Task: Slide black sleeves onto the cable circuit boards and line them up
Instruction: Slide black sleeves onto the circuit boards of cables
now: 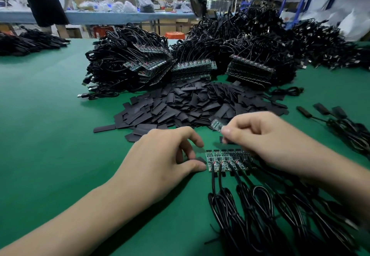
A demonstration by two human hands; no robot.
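Note:
A row of several small green circuit boards (226,160) lies side by side on the green mat, black cables (250,199) trailing toward me. My left hand (160,161) rests at the row's left end, thumb and fingers pinching a black sleeve (200,158) flat on the mat. My right hand (266,137) hovers over the row's right side, holding one circuit board (217,125) up between its fingertips; that board is blurred. A big heap of loose black sleeves (192,105) lies just beyond both hands.
Stacks of bundled cables with bare boards (152,63) stand behind the sleeve heap. Three sleeved cables (328,113) lie in a line at the right. More cable piles (320,41) fill the back right and far left. Two people stand at a far table.

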